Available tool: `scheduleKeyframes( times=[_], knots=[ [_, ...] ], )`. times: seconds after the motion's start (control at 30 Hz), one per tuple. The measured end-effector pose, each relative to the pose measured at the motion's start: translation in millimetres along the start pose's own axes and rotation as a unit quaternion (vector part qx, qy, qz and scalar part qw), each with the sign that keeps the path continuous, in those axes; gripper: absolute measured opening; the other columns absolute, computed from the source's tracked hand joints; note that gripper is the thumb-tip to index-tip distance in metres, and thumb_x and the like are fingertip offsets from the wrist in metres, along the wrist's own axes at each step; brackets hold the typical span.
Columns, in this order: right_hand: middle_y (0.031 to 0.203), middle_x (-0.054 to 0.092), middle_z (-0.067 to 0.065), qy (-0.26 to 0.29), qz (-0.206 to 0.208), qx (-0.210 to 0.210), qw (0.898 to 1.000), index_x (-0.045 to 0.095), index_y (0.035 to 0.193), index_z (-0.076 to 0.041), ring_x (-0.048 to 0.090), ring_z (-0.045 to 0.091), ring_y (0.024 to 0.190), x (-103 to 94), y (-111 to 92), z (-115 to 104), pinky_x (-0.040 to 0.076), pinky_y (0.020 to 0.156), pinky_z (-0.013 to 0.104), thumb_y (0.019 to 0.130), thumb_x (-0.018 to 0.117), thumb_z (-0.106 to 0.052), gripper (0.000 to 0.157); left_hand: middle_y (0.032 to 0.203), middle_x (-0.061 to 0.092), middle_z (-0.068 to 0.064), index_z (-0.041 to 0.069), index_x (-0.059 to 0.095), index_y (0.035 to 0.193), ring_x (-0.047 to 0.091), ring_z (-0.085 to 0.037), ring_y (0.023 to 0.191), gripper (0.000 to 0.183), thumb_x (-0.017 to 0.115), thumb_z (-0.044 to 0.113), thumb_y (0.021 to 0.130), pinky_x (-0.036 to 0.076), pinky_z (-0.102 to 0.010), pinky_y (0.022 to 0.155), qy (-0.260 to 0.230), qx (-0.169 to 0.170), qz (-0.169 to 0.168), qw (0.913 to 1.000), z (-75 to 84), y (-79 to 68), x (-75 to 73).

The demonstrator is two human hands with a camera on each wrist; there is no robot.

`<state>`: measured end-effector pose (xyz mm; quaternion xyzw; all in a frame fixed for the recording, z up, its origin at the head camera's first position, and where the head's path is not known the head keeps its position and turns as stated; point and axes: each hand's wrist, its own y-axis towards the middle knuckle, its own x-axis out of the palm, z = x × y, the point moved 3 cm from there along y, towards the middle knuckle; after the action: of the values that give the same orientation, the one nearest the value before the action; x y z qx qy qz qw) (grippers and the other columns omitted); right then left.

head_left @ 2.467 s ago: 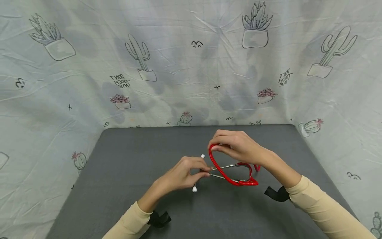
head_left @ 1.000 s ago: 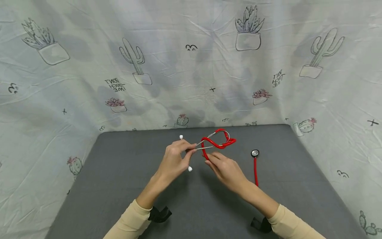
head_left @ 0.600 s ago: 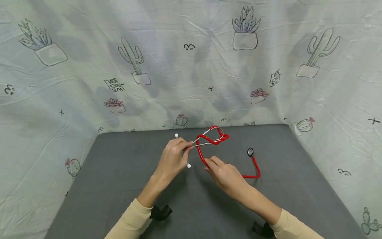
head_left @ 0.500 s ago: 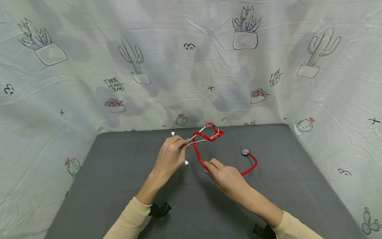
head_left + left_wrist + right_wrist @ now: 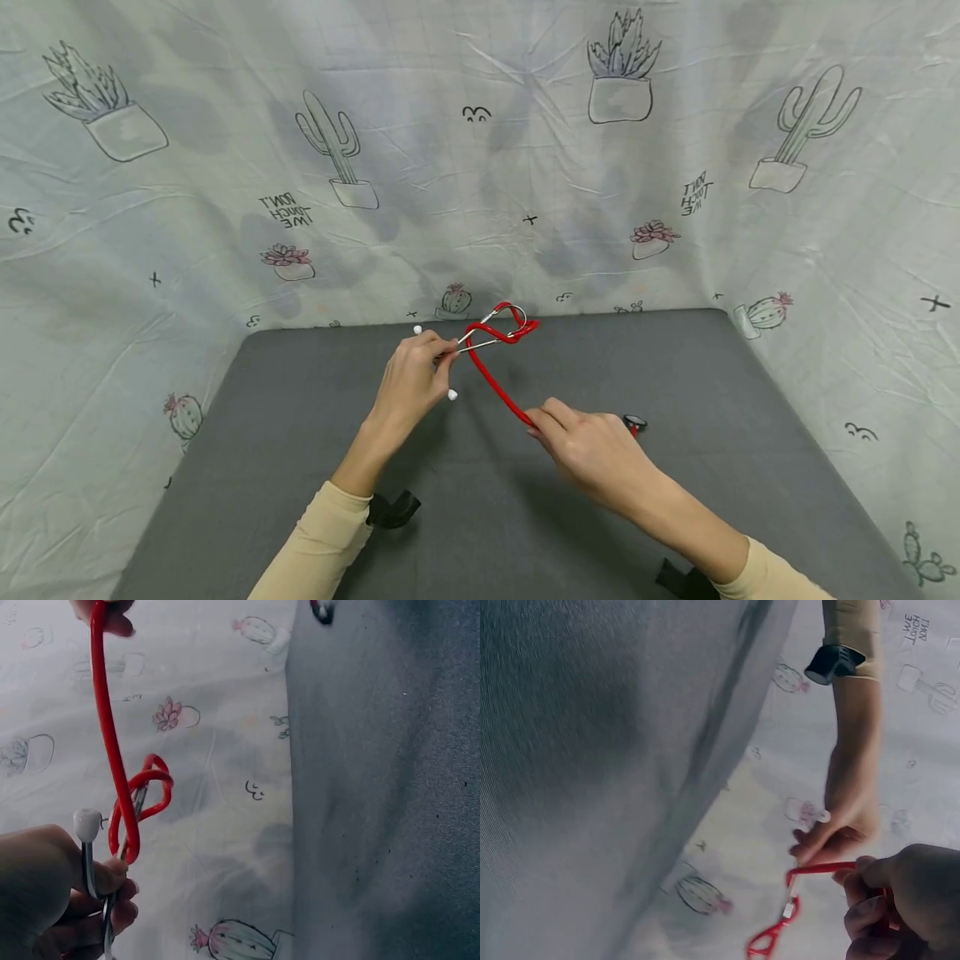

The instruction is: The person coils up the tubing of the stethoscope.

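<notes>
A stethoscope [image 5: 491, 379] with red tubing, metal ear tubes and white ear tips is held between both hands. My left hand [image 5: 411, 379] pinches the metal ear tubes, with one ear tip [image 5: 452, 394] below the fingers and another above. Red tubing is looped around the ear tubes just beyond those fingertips. From the loop it slants down to my right hand [image 5: 600, 454], which grips it with thumb and curled fingers. The chest piece [image 5: 634, 421] shows just behind the right hand; the tubing between is mostly hidden. In the left wrist view the tubing [image 5: 109, 720] is stretched fairly straight.
A dark grey table [image 5: 300, 450] lies beneath both hands. Behind and beside it hangs a pale cloth [image 5: 420, 150] printed with cacti and potted plants. Black straps [image 5: 393, 510] are worn at the wrists near the sleeve cuffs.
Over the last moments the right hand moved from the upper loop down to a lower stretch of tubing, then drew away rightward. The left hand shifted left and up with the ear tubes.
</notes>
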<state>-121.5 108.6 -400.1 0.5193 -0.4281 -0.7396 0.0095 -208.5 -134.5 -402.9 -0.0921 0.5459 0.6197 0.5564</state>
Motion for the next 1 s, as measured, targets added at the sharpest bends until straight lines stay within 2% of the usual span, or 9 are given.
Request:
scheduleKeyframes(
  times=[0.1, 0.2, 0.33, 0.47, 0.53, 0.7, 0.8, 0.9, 1.0],
  knots=[
    [0.080, 0.060, -0.004, -0.024, -0.010, -0.016, 1.000, 0.074, 0.100, -0.009, 0.043, 0.003, 0.053, -11.9, 4.8, 2.3, 0.036, 0.044, 0.015, 0.115, 0.054, -0.023, 0.028, 0.090, 0.076, -0.009, 0.000, 0.085, 0.105, 0.065, -0.020, 0.071, 0.013, 0.084, 0.001, 0.092, 0.049, -0.025, 0.059, -0.008, 0.002, -0.018, 0.9998, -0.4, 2.5, -0.3],
    [0.080, 0.060, -0.004, -0.032, -0.028, -0.020, 0.999, 0.074, 0.098, -0.008, 0.044, 0.003, 0.054, -24.3, 9.5, 4.8, 0.038, 0.045, 0.016, 0.099, 0.078, -0.015, 0.008, 0.087, 0.074, -0.009, -0.001, 0.086, 0.104, 0.061, -0.016, 0.066, 0.012, 0.083, 0.000, 0.092, 0.044, -0.021, 0.055, -0.013, 0.012, -0.027, 0.9995, 0.6, 5.8, 0.0],
    [0.078, 0.055, -0.004, -0.032, -0.060, -0.009, 0.998, 0.074, 0.096, -0.008, 0.036, 0.001, 0.055, -38.5, 14.3, 6.5, 0.032, 0.045, 0.014, 0.083, 0.093, -0.013, 0.024, 0.085, 0.074, -0.009, -0.001, 0.086, 0.104, 0.057, -0.013, 0.063, 0.012, 0.082, -0.001, 0.093, 0.041, -0.020, 0.053, -0.015, 0.019, -0.039, 0.9990, 2.9, 10.7, -1.6],
    [0.074, 0.048, -0.006, -0.041, -0.086, 0.002, 0.995, 0.071, 0.090, -0.010, 0.023, 0.000, 0.054, -49.5, 16.2, 5.8, 0.021, 0.045, 0.011, 0.086, 0.090, -0.015, 0.020, 0.087, 0.075, -0.011, -0.001, 0.086, 0.107, 0.061, -0.016, 0.064, 0.014, 0.081, -0.002, 0.094, 0.042, -0.021, 0.053, -0.010, 0.012, -0.049, 0.9987, 0.3, 15.0, -3.7],
    [0.072, 0.045, -0.007, -0.039, -0.081, 0.002, 0.996, 0.070, 0.088, -0.012, 0.019, -0.001, 0.054, -54.6, 15.6, 5.9, 0.015, 0.046, 0.011, 0.101, 0.075, -0.019, 0.016, 0.087, 0.075, -0.011, -0.002, 0.086, 0.107, 0.061, -0.016, 0.063, 0.015, 0.082, -0.002, 0.093, 0.041, -0.021, 0.053, -0.003, 0.002, -0.055, 0.9985, -4.2, 15.6, -3.2],
    [0.074, 0.047, -0.006, -0.042, -0.020, -0.043, 0.998, 0.071, 0.092, -0.012, 0.028, 0.001, 0.053, -64.6, 19.4, 11.7, 0.019, 0.043, 0.013, 0.120, 0.031, -0.029, 0.051, 0.086, 0.074, -0.010, -0.003, 0.085, 0.107, 0.058, -0.013, 0.061, 0.015, 0.082, -0.002, 0.093, 0.038, -0.019, 0.052, -0.001, 0.001, -0.085, 0.9963, -12.8, 9.1, 2.9],
    [0.075, 0.051, -0.005, -0.055, 0.021, -0.070, 0.996, 0.073, 0.096, -0.011, 0.037, 0.003, 0.053, -69.2, 27.7, 19.9, 0.028, 0.041, 0.016, 0.120, 0.037, -0.029, 0.047, 0.086, 0.074, -0.009, -0.003, 0.085, 0.107, 0.061, -0.014, 0.065, 0.014, 0.082, -0.003, 0.092, 0.045, -0.020, 0.054, -0.008, 0.043, -0.102, 0.9938, -9.6, 1.7, 9.5],
    [0.076, 0.055, -0.006, -0.061, 0.066, -0.087, 0.992, 0.076, 0.097, -0.012, 0.040, 0.004, 0.052, -71.7, 38.4, 31.7, 0.035, 0.042, 0.018, 0.118, 0.047, -0.029, 0.040, 0.084, 0.072, -0.005, -0.002, 0.086, 0.104, 0.065, -0.015, 0.071, 0.012, 0.084, -0.001, 0.092, 0.057, -0.028, 0.069, -0.008, 0.107, -0.106, 0.9886, -0.2, -8.5, 16.4],
    [0.076, 0.059, -0.005, -0.064, 0.102, -0.099, 0.988, 0.077, 0.097, -0.011, 0.043, 0.005, 0.052, -70.7, 49.5, 46.3, 0.039, 0.043, 0.020, 0.116, 0.054, -0.027, 0.033, 0.081, 0.069, -0.001, 0.002, 0.087, 0.101, 0.063, -0.015, 0.073, 0.009, 0.085, 0.000, 0.091, 0.059, -0.035, 0.081, -0.010, 0.171, -0.101, 0.9801, 12.1, -21.1, 20.9]
  ],
)
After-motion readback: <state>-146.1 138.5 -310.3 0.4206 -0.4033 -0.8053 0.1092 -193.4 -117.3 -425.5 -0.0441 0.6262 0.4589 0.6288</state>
